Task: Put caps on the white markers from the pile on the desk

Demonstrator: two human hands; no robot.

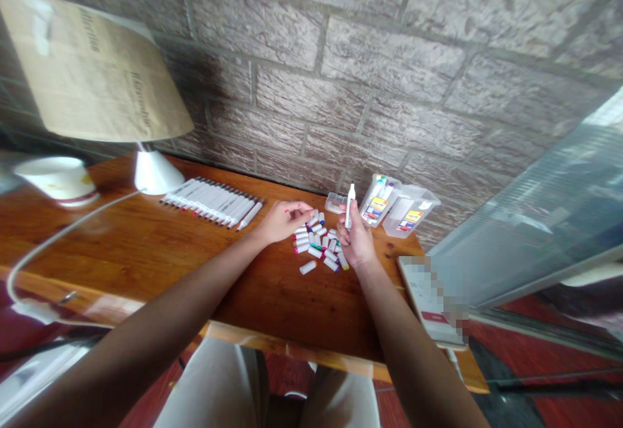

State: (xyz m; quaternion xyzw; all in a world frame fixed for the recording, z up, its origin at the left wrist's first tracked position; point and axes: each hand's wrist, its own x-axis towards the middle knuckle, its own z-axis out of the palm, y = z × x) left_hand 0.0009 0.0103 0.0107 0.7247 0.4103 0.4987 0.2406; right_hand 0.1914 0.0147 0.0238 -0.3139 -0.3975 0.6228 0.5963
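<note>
My right hand (356, 237) is closed around a white marker (350, 202) held upright, its tip pointing up. My left hand (283, 218) rests palm down with fingers curled, its fingertips touching a pile of several loose white marker caps (318, 244) with coloured ends on the wooden table (146, 253). Whether the left fingers pinch a cap I cannot make out. A row of several capped white markers (214, 202) lies side by side to the left of my left hand.
Two clear plastic marker boxes (396, 207) lie behind the caps against the brick wall, one with markers inside. A table lamp (97, 78) with a white cord stands at the back left beside a white cup (56, 178). A booklet (431, 301) lies at the right edge.
</note>
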